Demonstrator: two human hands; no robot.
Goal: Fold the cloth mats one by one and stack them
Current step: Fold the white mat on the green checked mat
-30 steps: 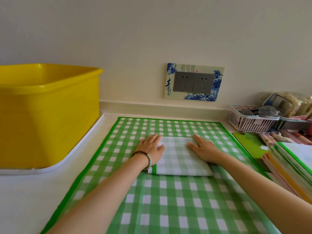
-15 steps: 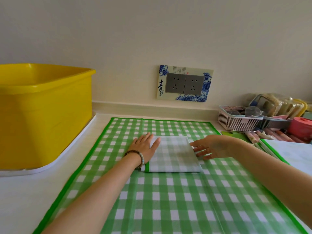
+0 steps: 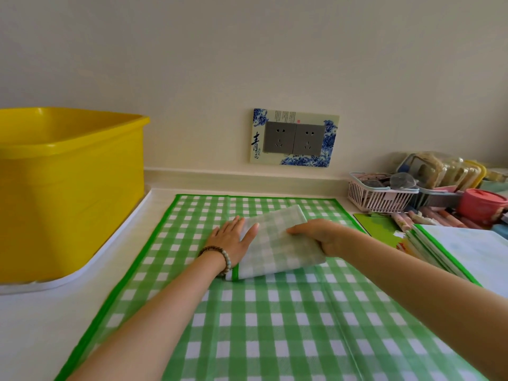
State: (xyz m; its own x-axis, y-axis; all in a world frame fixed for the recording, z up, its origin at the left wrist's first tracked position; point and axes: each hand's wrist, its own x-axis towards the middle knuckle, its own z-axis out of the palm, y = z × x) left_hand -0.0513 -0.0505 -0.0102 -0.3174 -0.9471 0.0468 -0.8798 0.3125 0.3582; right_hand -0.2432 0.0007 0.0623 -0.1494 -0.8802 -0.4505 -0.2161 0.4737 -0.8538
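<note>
A folded green-checked mat [image 3: 277, 243] lies in the middle of a larger green-checked mat [image 3: 261, 325] that is spread flat on the counter. My left hand [image 3: 232, 239] rests flat on the folded mat's left edge, fingers straight. My right hand [image 3: 320, 236] grips the folded mat's right edge and lifts that side, so the mat tilts up on the right. A stack of folded mats [image 3: 450, 248] sits at the right edge of the view.
A big yellow tub [image 3: 68, 188] stands on a white tray at the left. A wall socket [image 3: 294, 138] is at the back. At the right back are a pink basket [image 3: 379, 196], a red container [image 3: 481, 204], jars and several crayons.
My right hand went from pressing flat on the folded mat to its right edge, then took hold and raised that side. My left hand stayed put.
</note>
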